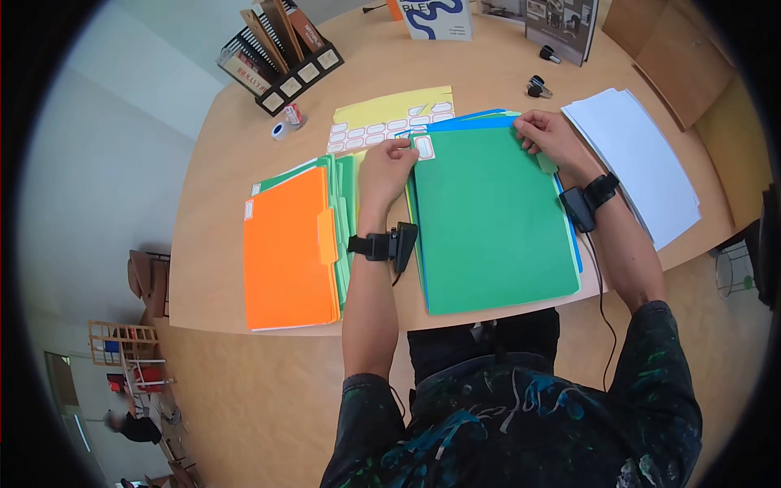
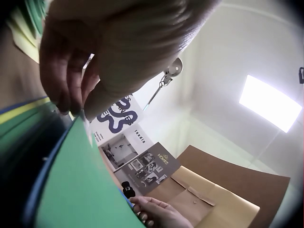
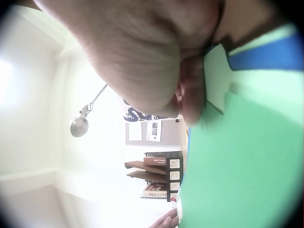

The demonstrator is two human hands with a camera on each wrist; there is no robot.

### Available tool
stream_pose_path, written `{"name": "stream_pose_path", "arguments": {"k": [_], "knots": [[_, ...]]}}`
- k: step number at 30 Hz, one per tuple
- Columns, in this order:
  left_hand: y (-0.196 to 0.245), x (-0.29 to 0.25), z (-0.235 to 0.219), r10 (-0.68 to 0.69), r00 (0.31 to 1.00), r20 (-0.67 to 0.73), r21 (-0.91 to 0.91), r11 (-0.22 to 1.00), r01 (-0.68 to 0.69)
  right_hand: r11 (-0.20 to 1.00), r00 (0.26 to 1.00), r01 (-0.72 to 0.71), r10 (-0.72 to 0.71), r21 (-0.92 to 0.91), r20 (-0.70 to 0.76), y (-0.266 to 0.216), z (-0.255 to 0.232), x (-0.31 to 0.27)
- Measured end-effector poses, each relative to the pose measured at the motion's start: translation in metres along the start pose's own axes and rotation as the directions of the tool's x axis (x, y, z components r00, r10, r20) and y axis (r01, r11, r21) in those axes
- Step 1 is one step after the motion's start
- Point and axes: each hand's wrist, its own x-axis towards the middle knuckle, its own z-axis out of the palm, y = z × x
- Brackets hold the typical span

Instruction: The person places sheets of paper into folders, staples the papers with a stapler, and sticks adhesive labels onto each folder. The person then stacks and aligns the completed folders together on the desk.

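Gripping a green file folder near both far corners, two hands over a crowded table

The folder lies flat on a stack directly in front of the person, with a small red-bordered label at its far left corner. Blue folders peek out along its far and right edges. Its near edge sits just inside the table's front edge.

The left hand pinches the far left corner beside the label, fingers bent and tips together. The right hand pinches the far right edge, fingers curled. Each wrist wears a black strapped camera.

To the left, a narrow gap separates this stack from a pile of orange tabbed folders, with other green folders showing beneath; bare wood runs from that pile to the table's left edge. To the right, close to the right forearm, white paper fans slightly.

Beyond the stack, partly covered by it, are label stickers and a yellow sheet. Farther back are a roll of tape, black clips, a black desk organizer holding books, and upright books, one titled "HOMES".

Around the table are pale walls, a metal lamp, a bright ceiling panel and, at far left, a blurred seated figure.
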Motion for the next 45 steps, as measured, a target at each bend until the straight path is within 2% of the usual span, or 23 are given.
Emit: {"name": "stream_pose_path", "arguments": {"k": [2,3,5,9,11,12,14,21,23,24,26,33,36,38,42,44,45], "knots": [[0.014,-0.007,0.001,0.067,0.99,-0.124,0.015,0.998,-0.065,1.0,1.0,-0.008,0.008,-0.02,0.007,-0.004,0.0,-0.002],[0.014,-0.006,0.005,0.067,0.991,-0.119,0.015,0.998,-0.066,1.0,1.0,-0.011,0.011,-0.02,0.004,-0.004,0.0,-0.002],[0.013,-0.008,0.012,0.162,0.973,-0.164,-0.067,0.982,-0.175,1.0,1.0,-0.003,0.003,-0.031,0.005,-0.003,0.001,-0.002],[0.014,-0.012,0.016,0.143,0.981,-0.129,-0.103,0.982,-0.157,0.999,1.0,0.001,-0.001,-0.044,0.0,-0.005,0.002,-0.003],[0.014,-0.012,0.017,0.123,0.981,-0.15,0.1,0.989,-0.109,0.999,1.0,0.01,-0.01,-0.042,-0.011,-0.006,0.004,-0.005],[0.021,-0.016,0.016,0.122,0.981,-0.151,0.097,0.989,-0.108,0.999,1.0,0.01,-0.01,-0.045,-0.01,-0.005,0.003,-0.004],[0.04,-0.026,0.013,0.133,0.983,-0.128,0.224,0.969,-0.102,0.999,1.0,0.026,-0.026,-0.033,0.004,-0.003,0.003,-0.003],[0.032,-0.026,0.021,0.143,0.978,-0.152,0.15,0.981,-0.121,0.997,1.0,0.01,-0.008,-0.08,0.028,-0.005,0.002,-0.004],[0.029,-0.027,0.023,0.225,0.949,-0.219,0.093,0.973,-0.21,0.997,1.0,0.017,-0.015,-0.08,0.025,-0.002,0.003,-0.003],[0.029,-0.027,0.023,0.226,0.949,-0.221,0.092,0.973,-0.211,0.996,1.0,0.019,-0.017,-0.081,0.026,-0.003,0.003,-0.003],[0.028,-0.026,0.023,0.228,0.956,-0.184,0.151,0.968,-0.201,0.998,0.999,0.033,-0.033,-0.056,-0.003,-0.003,0.004,-0.003],[0.018,-0.019,0.025,0.154,0.975,-0.158,0.131,0.982,-0.134,0.996,1.0,0.025,-0.026,-0.084,0.0,-0.002,0.004,-0.002],[0.022,-0.022,0.025,0.104,0.984,-0.148,0.202,0.977,-0.073,0.996,0.999,0.032,-0.032,-0.081,-0.002,-0.002,0.005,-0.003],[0.014,-0.019,0.028,0.186,0.958,-0.217,0.181,0.972,-0.147,0.996,0.999,0.042,-0.042,-0.079,0.003,-0.005,0.005,-0.004],[0.014,-0.017,0.026,0.142,0.967,-0.212,0.169,0.98,-0.107,0.996,1.0,0.019,-0.018,-0.085,0.005,-0.008,0.006,-0.005],[0.013,-0.017,0.027,0.265,0.919,-0.293,0.24,0.95,-0.198,0.996,1.0,0.027,-0.027,-0.085,0.004,-0.007,0.006,-0.005],[0.017,-0.018,0.025,0.264,0.919,-0.292,0.24,0.951,-0.197,0.996,1.0,0.026,-0.025,-0.085,0.004,-0.006,0.006,-0.006]]}}
